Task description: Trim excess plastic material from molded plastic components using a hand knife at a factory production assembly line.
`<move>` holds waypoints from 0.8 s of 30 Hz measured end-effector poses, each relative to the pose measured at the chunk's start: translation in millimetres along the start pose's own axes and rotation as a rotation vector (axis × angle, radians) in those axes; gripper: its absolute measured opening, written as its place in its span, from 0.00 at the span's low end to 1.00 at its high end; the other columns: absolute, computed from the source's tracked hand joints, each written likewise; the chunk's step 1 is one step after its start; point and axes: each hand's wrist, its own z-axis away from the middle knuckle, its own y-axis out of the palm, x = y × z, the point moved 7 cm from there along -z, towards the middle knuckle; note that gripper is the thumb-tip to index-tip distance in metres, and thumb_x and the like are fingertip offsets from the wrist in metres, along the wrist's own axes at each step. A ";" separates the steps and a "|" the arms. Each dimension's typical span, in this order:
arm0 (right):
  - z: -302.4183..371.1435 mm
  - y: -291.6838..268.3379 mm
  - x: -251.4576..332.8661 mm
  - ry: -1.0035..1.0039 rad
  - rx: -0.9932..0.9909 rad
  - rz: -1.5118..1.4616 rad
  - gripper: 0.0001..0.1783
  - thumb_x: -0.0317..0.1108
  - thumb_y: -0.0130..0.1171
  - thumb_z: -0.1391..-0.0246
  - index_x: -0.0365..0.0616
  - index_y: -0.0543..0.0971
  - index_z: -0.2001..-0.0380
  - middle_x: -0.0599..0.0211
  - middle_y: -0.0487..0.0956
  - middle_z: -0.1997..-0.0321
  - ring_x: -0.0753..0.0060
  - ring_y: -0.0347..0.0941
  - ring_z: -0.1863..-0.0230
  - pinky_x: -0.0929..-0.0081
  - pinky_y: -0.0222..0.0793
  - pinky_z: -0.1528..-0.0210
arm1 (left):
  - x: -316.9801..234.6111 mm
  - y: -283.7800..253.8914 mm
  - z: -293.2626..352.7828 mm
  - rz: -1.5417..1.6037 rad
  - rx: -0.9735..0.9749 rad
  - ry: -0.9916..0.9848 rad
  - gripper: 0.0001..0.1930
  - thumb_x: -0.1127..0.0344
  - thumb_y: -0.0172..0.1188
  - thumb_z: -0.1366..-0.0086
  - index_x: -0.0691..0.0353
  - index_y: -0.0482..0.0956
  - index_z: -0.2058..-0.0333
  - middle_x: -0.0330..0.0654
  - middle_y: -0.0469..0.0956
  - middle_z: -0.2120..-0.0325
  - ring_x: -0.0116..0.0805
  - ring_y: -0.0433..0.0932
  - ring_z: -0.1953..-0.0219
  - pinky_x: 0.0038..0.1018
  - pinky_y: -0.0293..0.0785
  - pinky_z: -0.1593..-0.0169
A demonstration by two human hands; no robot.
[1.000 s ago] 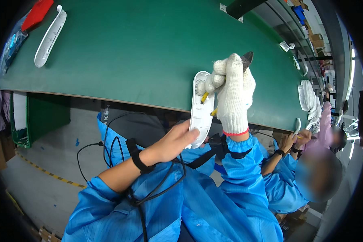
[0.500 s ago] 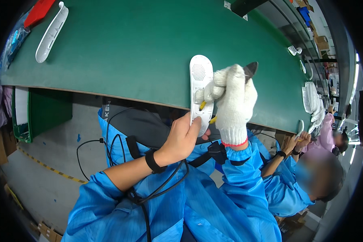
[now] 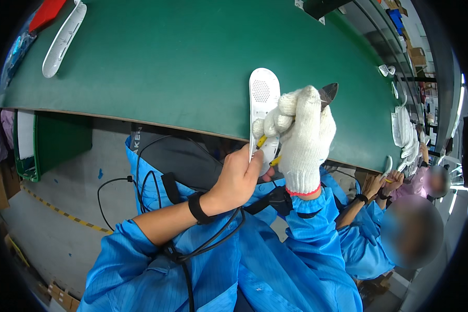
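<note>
My bare left hand is closed on the lower end of a long white plastic shell, which has rounded ends and a patch of small holes. Its upper end reaches over the green table's near edge. A white knit glove covers my right hand, which is wrapped round a pair of pliers. Their dark pointed jaws stick out at the top right, away from the shell, and the yellow handle ends show at the lower left. Gloved fingers lie over the shell's middle and hide that part of it.
The green table spans the view. At far left lie another white shell and a red object. A green bin stands below the edge. A co-worker in blue sits at right, near stacked white parts.
The shell and both hands have shifted slightly right in view. The gloved hand with the pliers has tilted a little. Both grips stay the same.
</note>
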 end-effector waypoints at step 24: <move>-7.0 -9.0 -1.2 -0.048 -0.007 0.133 0.19 0.45 0.53 0.31 0.38 0.75 0.65 0.65 0.77 0.76 0.72 0.75 0.80 0.72 0.76 0.75 | 9.9 1.8 1.1 0.106 0.076 -0.124 0.16 0.66 0.39 0.23 0.72 0.74 0.55 0.43 0.80 0.71 0.28 0.80 0.70 0.27 0.78 0.61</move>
